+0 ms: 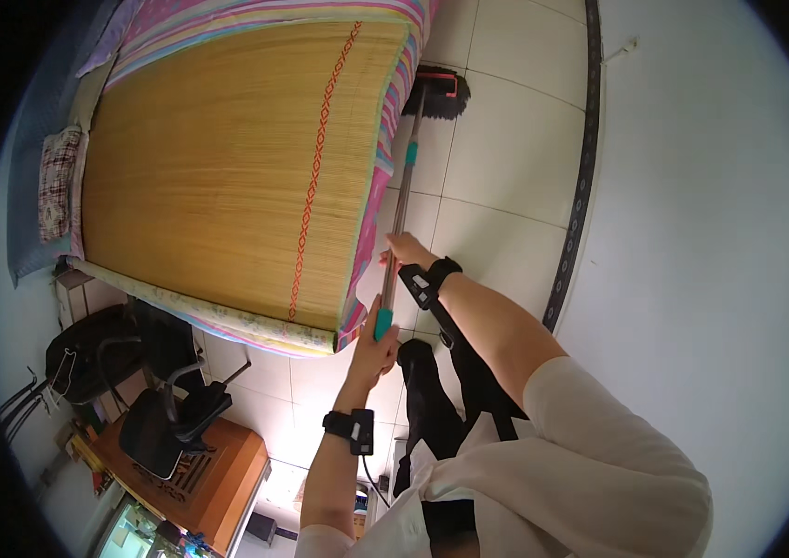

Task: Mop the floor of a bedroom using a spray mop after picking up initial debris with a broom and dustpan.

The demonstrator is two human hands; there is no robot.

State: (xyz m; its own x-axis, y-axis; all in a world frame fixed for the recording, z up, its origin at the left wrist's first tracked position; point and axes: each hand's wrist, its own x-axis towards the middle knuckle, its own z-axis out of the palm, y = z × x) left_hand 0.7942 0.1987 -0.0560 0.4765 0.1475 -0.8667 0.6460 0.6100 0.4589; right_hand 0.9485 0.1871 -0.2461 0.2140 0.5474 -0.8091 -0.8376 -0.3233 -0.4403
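A long-handled mop (402,197) slants away from me along the bed's right side, with a silvery pole and teal fittings. Its shaggy black head (450,104), with a reddish frame on top, rests on the floor tiles by the bed's far right corner; the bedding partly covers its left edge. My left hand (372,358) is closed around the teal grip at the near end of the pole. Farther up, my right hand (407,249) wraps the bare metal, close to the bed's edge. Both wrists wear black straps with small devices.
The bed (218,177) with a woven straw mat fills the left, its striped pink cloth hanging over the side. A white wall (692,232) with a dark skirting strip (583,177) bounds the right. A black chair (157,428) and wooden desk (236,465) stand lower left.
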